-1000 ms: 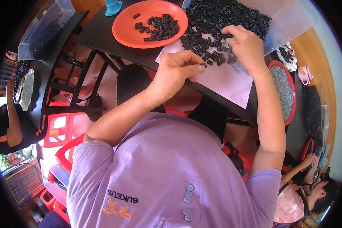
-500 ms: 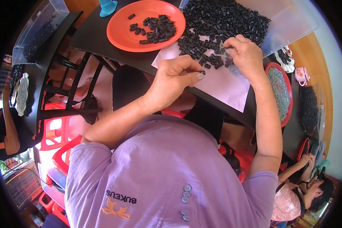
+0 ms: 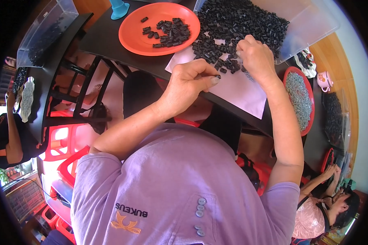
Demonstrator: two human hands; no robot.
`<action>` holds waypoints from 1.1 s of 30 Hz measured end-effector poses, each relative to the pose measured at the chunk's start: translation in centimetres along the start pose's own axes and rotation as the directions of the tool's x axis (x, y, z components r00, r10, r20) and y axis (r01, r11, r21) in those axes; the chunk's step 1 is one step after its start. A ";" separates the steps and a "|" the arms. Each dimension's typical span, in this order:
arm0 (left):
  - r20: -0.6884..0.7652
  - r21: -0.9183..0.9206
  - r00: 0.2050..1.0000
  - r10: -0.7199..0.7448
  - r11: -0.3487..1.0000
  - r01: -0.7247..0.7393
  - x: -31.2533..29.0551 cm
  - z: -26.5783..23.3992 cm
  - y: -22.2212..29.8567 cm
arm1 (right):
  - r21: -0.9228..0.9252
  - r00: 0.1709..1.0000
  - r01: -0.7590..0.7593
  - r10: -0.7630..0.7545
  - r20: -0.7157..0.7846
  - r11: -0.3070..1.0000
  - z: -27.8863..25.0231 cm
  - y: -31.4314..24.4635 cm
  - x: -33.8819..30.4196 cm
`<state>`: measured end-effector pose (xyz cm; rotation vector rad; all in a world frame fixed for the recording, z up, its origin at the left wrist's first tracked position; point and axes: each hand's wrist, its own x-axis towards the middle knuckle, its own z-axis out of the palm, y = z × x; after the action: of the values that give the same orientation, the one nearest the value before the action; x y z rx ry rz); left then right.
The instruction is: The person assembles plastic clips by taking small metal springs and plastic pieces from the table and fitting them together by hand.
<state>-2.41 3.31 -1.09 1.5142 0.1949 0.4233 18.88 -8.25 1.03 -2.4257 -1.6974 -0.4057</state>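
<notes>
My left hand (image 3: 188, 83) pinches a small black plastic piece (image 3: 218, 76) between thumb and forefinger, just off the near edge of the pale sheet (image 3: 239, 96). Over the near side of a heap of black plastic pieces (image 3: 241, 24), my right hand (image 3: 255, 57) is closed, thumb and fingers together; whatever it may hold is hidden. A few small silvery bits (image 3: 248, 76) lie beneath its palm. To the left of the heap, an orange-red plate (image 3: 133, 36) carries more of the black pieces.
Right of my right arm stands a red dish (image 3: 312, 118) of small silvery screws. Behind it are a pink mug (image 3: 324, 81) and a clear bin (image 3: 343, 122). A clear plastic tub (image 3: 315, 24) backs the heap. Co-workers sit at far left and lower right (image 3: 310, 212).
My right hand has shifted slightly left and its fingers have turned down toward the black pieces. My left hand stays nearly still, keeping its pinch on the black plastic piece.
</notes>
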 end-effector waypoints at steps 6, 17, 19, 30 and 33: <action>-0.060 -0.045 0.996 -0.070 0.997 0.067 -0.1 0.3 0.5 | 0.006 0.988 -0.018 0.019 -0.156 1.000 -1.1 -0.5 -1.2; -0.180 -0.609 0.960 -0.217 0.790 0.064 4.0 3.2 3.6 | 0.977 0.930 -0.208 0.299 0.215 -0.055 -4.0 -11.7 -5.4; -0.171 -0.601 0.960 -0.221 0.796 0.076 3.6 3.7 3.8 | 0.980 0.915 -0.196 0.361 0.180 0.008 -3.5 -11.9 -5.6; -0.185 -0.643 0.947 -0.264 0.761 0.087 2.8 5.3 3.1 | 0.976 0.909 -0.075 0.416 -0.017 0.206 -2.7 -12.3 -8.7; -0.146 -0.618 0.937 -0.319 0.769 0.165 2.5 5.8 2.8 | 0.974 0.914 -0.027 0.401 -0.067 0.226 -2.2 -12.1 -9.6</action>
<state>1.69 -1.08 2.35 0.7890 0.4076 0.4098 4.18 -13.30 -0.16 -1.4346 -0.8889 0.2847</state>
